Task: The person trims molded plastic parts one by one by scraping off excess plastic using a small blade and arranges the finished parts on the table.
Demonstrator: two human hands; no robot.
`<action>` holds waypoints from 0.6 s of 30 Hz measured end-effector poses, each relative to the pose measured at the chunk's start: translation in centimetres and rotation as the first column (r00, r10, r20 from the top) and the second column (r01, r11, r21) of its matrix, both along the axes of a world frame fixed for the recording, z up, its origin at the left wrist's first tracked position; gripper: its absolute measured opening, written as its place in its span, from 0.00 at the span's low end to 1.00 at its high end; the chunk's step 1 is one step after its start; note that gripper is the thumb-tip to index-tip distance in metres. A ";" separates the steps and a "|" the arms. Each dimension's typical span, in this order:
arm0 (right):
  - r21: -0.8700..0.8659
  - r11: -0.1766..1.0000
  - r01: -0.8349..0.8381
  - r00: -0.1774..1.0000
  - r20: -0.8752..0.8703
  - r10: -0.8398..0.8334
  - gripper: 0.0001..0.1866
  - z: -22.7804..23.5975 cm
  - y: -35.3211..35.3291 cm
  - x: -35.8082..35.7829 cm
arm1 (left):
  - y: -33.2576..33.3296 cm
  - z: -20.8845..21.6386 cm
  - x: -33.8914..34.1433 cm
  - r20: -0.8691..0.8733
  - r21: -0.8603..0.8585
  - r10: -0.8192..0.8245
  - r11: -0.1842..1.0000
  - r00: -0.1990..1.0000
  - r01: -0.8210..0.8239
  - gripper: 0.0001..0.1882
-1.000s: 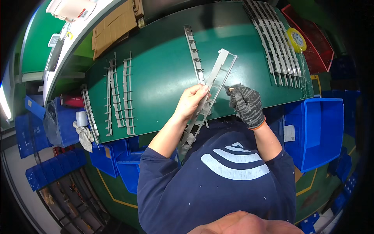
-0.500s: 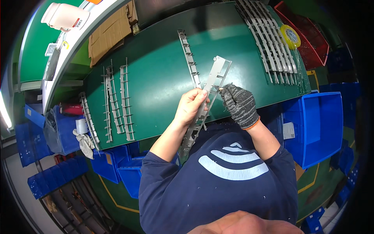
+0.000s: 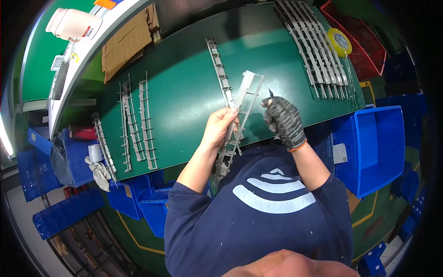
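My bare left hand grips a long, light grey slotted strip near its middle. The strip slants, with its upper end away from me and its lower end by my shirt. To its right, a little apart from it, is my right hand in a dark grey knitted glove. Its fingers are closed around a small tool with a dark pointed tip; the handle is hidden in the glove. Just beyond my left hand another grey strip lies on the green table.
Several similar strips lie at the left. At the far right a row of strips sits beside a yellow tape roll and a red bin. A blue bin stands right of the table. Cardboard lies back left.
My right hand has drawn back from the strip, and the tool's dark tip now points up. The strip has shifted slightly left and turned in my left hand.
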State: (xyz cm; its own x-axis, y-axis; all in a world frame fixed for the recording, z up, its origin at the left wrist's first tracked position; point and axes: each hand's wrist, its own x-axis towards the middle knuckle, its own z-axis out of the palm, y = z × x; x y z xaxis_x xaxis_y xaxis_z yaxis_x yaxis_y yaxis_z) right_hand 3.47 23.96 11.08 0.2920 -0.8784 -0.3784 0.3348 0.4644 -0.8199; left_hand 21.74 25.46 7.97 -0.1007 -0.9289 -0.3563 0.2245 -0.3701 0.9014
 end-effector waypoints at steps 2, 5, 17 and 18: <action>0.007 0.993 0.117 0.991 -0.068 -0.116 0.08 -0.1 0.3 1.0 | 0.0 0.2 -0.4 -0.129 0.002 -0.092 0.996 0.987 0.093 0.13; -0.020 0.996 0.087 0.994 0.066 -0.086 0.07 -0.4 0.0 1.1 | 0.2 0.3 0.0 -0.115 -0.013 -0.182 0.983 0.977 0.182 0.12; -0.324 0.759 0.565 0.825 0.219 -0.521 0.08 2.4 -5.6 -4.6 | 3.8 -0.7 4.2 0.006 -0.158 -0.236 0.959 0.972 0.234 0.14; -0.483 0.688 0.542 0.819 0.120 -0.561 0.09 2.3 -5.2 -3.6 | 4.0 -0.7 3.6 0.007 -0.159 -0.229 0.961 0.973 0.227 0.14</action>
State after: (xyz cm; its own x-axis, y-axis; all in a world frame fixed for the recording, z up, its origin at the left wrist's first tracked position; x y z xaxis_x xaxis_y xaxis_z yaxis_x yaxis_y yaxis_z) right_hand -0.15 18.71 13.42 -0.3081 -0.9423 0.1312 0.3715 -0.2461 -0.8952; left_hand 25.38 29.47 7.24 -0.3194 -0.9252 -0.2047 0.1609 -0.2659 0.9505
